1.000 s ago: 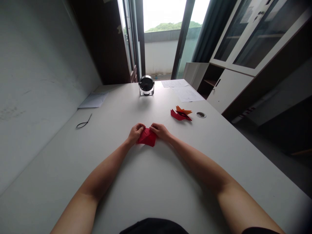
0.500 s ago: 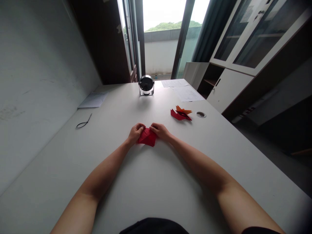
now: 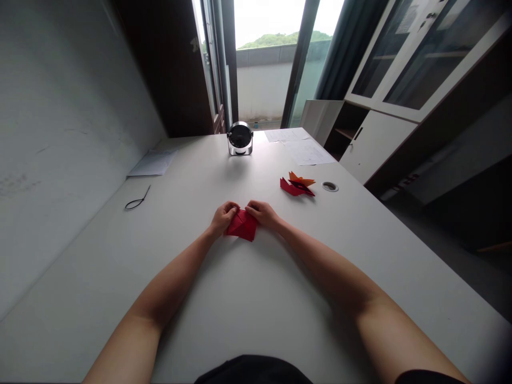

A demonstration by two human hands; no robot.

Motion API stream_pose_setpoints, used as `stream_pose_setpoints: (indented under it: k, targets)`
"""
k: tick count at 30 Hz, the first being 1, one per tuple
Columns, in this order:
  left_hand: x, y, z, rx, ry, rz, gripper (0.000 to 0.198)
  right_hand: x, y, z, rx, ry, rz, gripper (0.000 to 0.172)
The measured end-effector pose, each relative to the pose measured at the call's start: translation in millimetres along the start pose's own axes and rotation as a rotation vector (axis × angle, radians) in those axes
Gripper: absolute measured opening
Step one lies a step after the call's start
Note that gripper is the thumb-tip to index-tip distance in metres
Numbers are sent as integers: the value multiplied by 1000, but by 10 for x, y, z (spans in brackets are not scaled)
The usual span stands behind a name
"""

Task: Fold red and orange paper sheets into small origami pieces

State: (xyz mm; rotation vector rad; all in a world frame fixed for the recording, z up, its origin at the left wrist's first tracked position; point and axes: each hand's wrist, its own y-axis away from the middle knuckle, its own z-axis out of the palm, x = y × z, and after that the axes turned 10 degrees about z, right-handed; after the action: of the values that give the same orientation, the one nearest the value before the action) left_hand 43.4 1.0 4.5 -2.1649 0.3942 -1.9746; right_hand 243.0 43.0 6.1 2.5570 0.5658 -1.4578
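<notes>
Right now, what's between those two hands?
In the head view, folded red paper is between the left hand and right hand, both holding its far edge.

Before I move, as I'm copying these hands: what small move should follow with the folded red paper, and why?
Perhaps pinch the folded red paper along its far edge, since the bare left hand and bare right hand both grip it there, at either side.
</notes>
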Motion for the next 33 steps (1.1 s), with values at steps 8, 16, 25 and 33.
stream_pose_setpoints:
  k: [8, 16, 25, 33]
  targets:
    - [7, 1, 6, 4, -48, 2, 19, 17, -12, 3, -8, -6, 5, 34]
    - [3, 8, 8, -29, -49, 19, 17, 14, 14, 13, 5, 49, -36, 29]
    - [37, 13, 29, -47, -66, 21, 18, -7, 28, 19, 4, 64, -55, 25]
    - [-7, 8, 29, -62, -87, 36, 20, 20, 13, 27, 9, 105, -63, 25]
